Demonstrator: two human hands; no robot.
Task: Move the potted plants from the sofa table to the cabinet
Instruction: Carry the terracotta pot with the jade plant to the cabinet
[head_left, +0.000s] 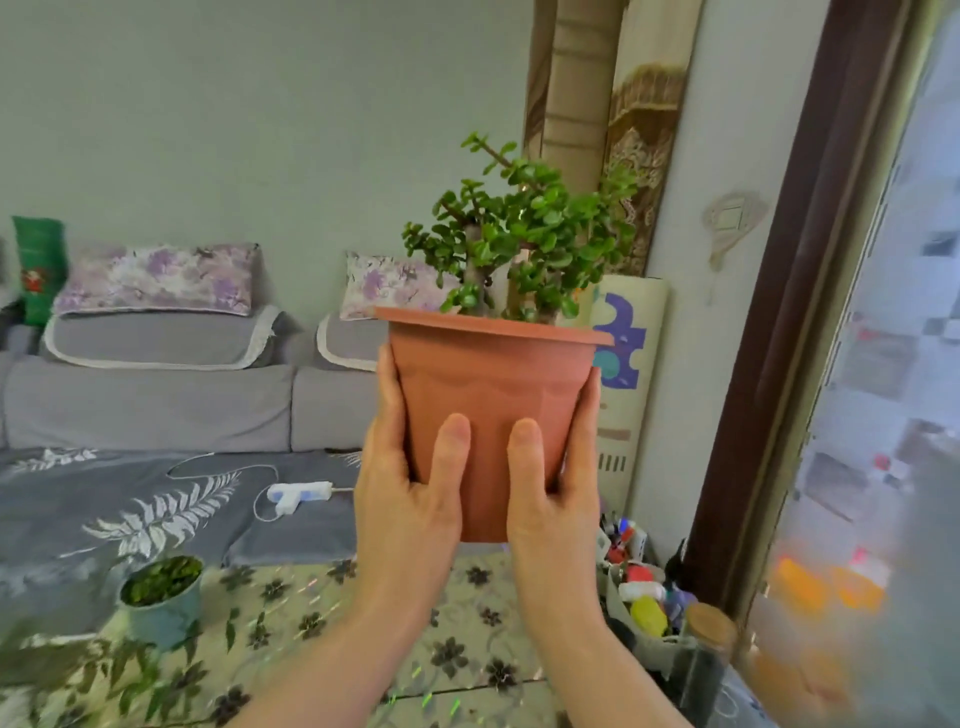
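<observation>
head cam: my left hand (410, 467) and right hand (558, 467) wrap the terracotta pot (488, 395), thumbs in front, lifted clear so it stays level. teal pot (163, 597) sits below-left on the table (467, 639).

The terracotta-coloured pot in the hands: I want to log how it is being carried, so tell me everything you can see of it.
The terracotta-coloured pot looks like plastic, with a wide flat rim, tapering walls and a scalloped band moulded round its upper part. It is held upright in the air above the floral tablecloth, touching no surface. The left hand and right hand grip its sides, thumbs pressed on the front. A small-leaved green plant with thick stems rises from it. The soil and base are hidden.
</observation>
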